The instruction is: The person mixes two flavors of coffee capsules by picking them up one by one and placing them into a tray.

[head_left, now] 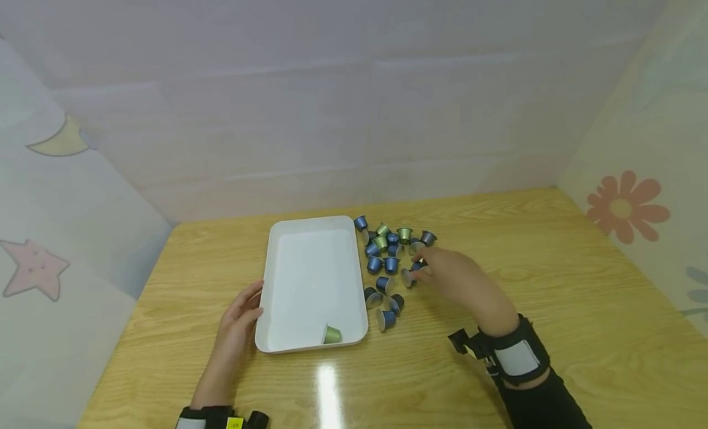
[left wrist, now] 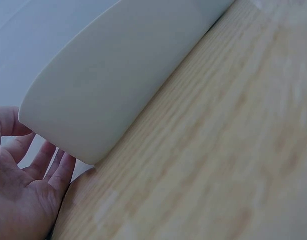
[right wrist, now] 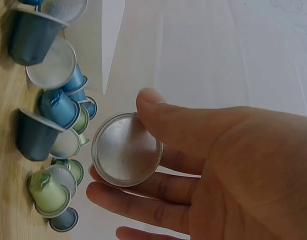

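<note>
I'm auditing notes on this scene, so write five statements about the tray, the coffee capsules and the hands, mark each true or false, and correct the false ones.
1. The white tray has one green coffee capsule inside it. True.
2. The left hand reaches into the loose coffee capsules. False: it touches the tray's left side.
3. The right hand holds a coffee capsule. True.
4. The loose coffee capsules are all green. False: blue and dark ones lie among them.
5. In the head view, the loose coffee capsules lie right of the tray. True.
</note>
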The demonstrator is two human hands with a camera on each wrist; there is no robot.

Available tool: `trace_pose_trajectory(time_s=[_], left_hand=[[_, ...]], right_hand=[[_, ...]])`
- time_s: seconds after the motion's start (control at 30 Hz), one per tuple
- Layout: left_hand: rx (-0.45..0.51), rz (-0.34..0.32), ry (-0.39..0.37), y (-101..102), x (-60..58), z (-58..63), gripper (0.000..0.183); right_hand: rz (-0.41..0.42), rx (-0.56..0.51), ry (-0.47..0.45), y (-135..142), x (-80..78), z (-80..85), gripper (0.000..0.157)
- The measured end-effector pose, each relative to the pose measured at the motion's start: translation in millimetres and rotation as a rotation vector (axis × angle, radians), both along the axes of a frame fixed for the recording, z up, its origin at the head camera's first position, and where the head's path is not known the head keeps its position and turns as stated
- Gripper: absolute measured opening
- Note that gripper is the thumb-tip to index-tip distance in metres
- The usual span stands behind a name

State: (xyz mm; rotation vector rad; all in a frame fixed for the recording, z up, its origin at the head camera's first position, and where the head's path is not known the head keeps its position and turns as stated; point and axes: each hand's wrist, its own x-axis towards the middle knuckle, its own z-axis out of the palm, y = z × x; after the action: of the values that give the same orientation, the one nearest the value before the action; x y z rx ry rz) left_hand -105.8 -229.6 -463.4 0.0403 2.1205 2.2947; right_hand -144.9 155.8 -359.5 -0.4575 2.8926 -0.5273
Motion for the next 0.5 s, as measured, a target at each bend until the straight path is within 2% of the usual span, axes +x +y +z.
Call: trace_pose_trajectory(time_s=[0.2, 0.5], left_hand=[[0.019, -0.011, 0.049, 0.2, 0.9, -2.9, 0.047], [0.005, 0.008, 0.010, -0.4, -1.1, -6.6, 0.049]], right_hand=[[0.034, -0.002, 0.035, -9.6, 5.0, -4.1, 0.036], [0.118, -0.007, 0.139, -22.9, 11.6, -5.9, 0.038]])
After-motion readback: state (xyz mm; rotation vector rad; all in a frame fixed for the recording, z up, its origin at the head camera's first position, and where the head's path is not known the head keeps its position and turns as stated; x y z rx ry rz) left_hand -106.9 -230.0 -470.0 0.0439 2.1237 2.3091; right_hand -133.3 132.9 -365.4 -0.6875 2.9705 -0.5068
